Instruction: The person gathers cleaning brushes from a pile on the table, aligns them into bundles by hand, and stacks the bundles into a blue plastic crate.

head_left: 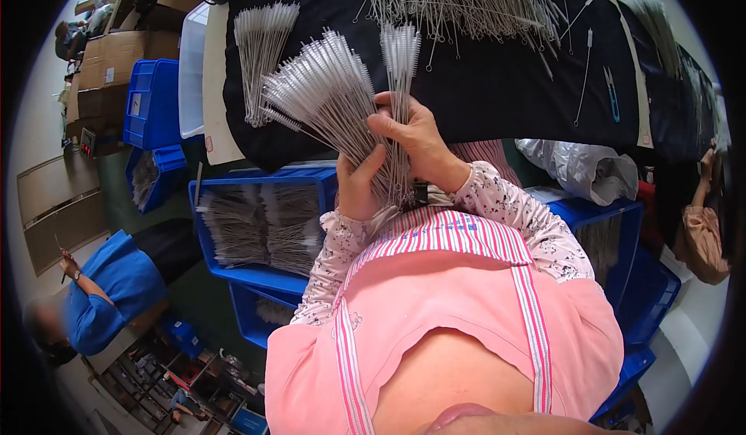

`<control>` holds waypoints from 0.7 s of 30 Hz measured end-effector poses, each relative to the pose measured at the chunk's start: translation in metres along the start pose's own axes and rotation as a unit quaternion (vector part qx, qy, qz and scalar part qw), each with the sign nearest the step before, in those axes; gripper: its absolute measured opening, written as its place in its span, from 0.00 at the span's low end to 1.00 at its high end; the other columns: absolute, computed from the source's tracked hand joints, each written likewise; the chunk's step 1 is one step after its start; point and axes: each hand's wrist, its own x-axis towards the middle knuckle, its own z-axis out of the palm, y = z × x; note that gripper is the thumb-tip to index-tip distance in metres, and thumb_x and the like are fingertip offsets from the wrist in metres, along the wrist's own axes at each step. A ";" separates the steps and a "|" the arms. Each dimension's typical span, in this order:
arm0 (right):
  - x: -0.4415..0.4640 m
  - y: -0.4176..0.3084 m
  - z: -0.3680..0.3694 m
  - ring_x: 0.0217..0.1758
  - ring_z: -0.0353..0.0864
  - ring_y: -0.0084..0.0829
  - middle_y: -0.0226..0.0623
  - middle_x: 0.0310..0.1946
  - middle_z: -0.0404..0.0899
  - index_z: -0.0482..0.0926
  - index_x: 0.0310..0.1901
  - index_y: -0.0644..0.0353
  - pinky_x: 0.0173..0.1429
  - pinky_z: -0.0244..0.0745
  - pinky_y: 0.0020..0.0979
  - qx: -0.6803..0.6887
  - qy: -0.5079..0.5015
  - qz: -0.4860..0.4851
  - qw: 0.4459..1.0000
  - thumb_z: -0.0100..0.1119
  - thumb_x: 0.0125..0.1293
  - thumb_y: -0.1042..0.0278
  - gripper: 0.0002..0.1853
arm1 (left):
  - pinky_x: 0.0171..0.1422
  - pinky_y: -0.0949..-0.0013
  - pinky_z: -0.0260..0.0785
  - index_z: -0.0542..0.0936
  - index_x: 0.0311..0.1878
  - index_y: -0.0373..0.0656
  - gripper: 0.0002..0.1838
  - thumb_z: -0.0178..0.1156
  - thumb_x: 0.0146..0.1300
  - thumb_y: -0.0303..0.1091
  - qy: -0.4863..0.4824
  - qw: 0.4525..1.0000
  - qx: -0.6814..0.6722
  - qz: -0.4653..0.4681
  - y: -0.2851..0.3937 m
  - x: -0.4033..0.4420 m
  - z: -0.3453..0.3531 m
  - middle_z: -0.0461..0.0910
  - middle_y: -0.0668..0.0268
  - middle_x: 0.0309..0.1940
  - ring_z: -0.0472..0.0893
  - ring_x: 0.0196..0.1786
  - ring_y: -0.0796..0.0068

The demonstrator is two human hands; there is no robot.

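My left hand point(359, 185) is closed around the wire stems of a large fanned bundle of straw cleaning brushes point(326, 78), white bristle ends pointing up and away from me. Close beside it, my right hand point(423, 140) grips a smaller upright bunch of straw brushes point(401, 56), thumb across the stems. The looped lower ends of both bundles come together near my apron, partly hidden by my hands. On the black cloth point(497, 97) a separate sheaf of brushes point(264, 54) lies to the left. A big heap of brushes point(466, 0) spreads over the far side, loops towards me.
A few loose brushes point(584, 78) and blue-handled snips point(612, 97) lie at the right. Blue crates point(264, 280) of brushes stand below the table on the left; another blue crate point(622, 248) is on the right. A co-worker in blue point(109, 295) is at the left.
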 end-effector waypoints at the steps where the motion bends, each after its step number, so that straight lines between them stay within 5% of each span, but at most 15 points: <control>1: -0.001 0.000 -0.001 0.30 0.74 0.15 0.24 0.30 0.75 0.75 0.44 0.63 0.36 0.72 0.19 -0.016 -0.004 0.026 1.000 0.69 0.58 0.71 0.15 | 0.50 0.71 0.75 0.71 0.56 0.36 0.20 0.58 0.60 0.24 -0.004 1.000 0.014 -0.004 0.000 0.001 -0.002 0.78 0.62 0.45 0.80 0.45 0.73; 4: -0.006 0.004 -0.002 0.31 0.75 0.17 0.24 0.29 0.74 0.75 0.44 0.62 0.38 0.75 0.20 -0.018 0.006 0.085 0.996 0.65 0.62 0.71 0.11 | 0.52 0.68 0.75 0.69 0.59 0.37 0.22 0.57 0.60 0.21 0.012 0.996 0.058 0.065 -0.014 0.000 -0.008 0.79 0.60 0.47 0.80 0.48 0.69; 10: -0.008 0.010 -0.014 0.30 0.76 0.19 0.27 0.29 0.73 0.74 0.38 0.58 0.33 0.81 0.24 0.107 0.043 0.084 0.990 0.57 0.68 0.66 0.05 | 0.54 0.69 0.73 0.65 0.60 0.40 0.27 0.60 0.57 0.20 0.044 0.997 0.019 0.056 -0.022 -0.008 -0.010 0.76 0.60 0.48 0.79 0.48 0.72; 21: -0.013 -0.002 -0.014 0.45 0.81 0.32 0.42 0.42 0.78 0.71 0.51 0.62 0.42 0.84 0.36 0.153 0.049 0.115 0.980 0.53 0.70 0.66 0.13 | 0.56 0.69 0.73 0.65 0.59 0.38 0.27 0.59 0.55 0.20 0.040 0.996 0.053 0.059 -0.025 -0.008 -0.009 0.75 0.59 0.50 0.78 0.51 0.70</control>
